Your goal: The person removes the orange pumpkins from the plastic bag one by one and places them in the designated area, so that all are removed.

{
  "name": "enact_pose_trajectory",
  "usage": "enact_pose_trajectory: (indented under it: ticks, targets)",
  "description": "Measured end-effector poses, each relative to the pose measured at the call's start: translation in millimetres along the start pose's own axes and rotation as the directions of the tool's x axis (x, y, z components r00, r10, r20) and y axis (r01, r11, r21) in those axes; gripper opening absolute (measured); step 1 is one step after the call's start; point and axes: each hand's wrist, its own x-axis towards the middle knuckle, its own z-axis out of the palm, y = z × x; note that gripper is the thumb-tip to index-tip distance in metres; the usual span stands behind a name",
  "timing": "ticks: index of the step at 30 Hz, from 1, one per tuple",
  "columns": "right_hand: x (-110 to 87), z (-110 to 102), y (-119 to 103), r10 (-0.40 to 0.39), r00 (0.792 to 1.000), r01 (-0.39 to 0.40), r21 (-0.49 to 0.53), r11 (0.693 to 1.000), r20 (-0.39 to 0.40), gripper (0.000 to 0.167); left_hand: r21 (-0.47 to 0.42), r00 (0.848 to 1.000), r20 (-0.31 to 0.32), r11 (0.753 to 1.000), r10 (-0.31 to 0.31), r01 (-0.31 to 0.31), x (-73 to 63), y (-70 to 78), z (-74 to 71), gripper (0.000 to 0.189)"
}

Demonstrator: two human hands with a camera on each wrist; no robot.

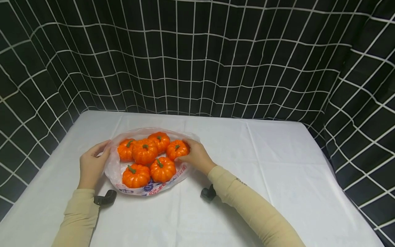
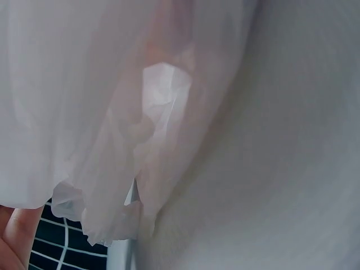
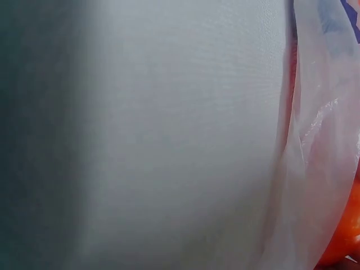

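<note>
Several small orange pumpkins (image 1: 145,152) with green stems lie in a thin white plastic bag (image 1: 111,168) with red and blue print, its mouth spread wide. At the bag's left rim, my left hand (image 1: 91,165) pinches the plastic between thumb and fingers. My right hand (image 1: 199,157) reaches over the right rim and holds the rightmost pumpkin (image 1: 177,150), thumb on the near side and fingers on the far side. In the left wrist view the bag's crumpled side (image 2: 112,140) covers most of the fingers (image 2: 21,233). The right wrist view shows an orange pumpkin (image 3: 344,225) behind the bag's edge.
A white cloth covers the table (image 1: 277,171). Black curtains (image 1: 197,61) with a white grid stand behind it and along both sides. A dark wrist camera (image 1: 106,198) sits at the left cuff, another camera (image 1: 208,193) at the right cuff.
</note>
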Motion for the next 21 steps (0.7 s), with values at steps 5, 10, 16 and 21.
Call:
enact_pose_trajectory:
  ticks: [5, 10, 16, 21]
  targets:
    - [-1.6, -0.5, -1.9, 0.003, 1.0, -0.003, 0.011, 1.0, -0.002, 0.074, 0.0, 1.0, -0.022, 1.0, 0.005, -0.005, -0.3, 1.2, 0.9, 0.032]
    - [-5.6, -3.0, -4.9, -0.003, 1.0, 0.004, 0.019, 1.0, -0.016, 0.073, -0.01, 1.0, -0.008, 1.0, -0.004, 0.004, 0.2, -2.9, 0.9, 0.033]
    - [-14.2, -12.0, -10.9, -0.011, 0.999, 0.013, 0.04, 0.999, -0.039, 0.074, -0.003, 1.0, 0.002, 1.0, -0.022, 0.022, 0.3, -5.7, 1.3, 0.034]
    - [-21.6, -21.8, -12.0, 0.0, 0.998, 0.005, 0.085, 0.996, -0.061, 0.076, 0.007, 0.999, 0.007, 0.999, -0.032, 0.032, 0.1, -0.5, 1.3, 0.034]
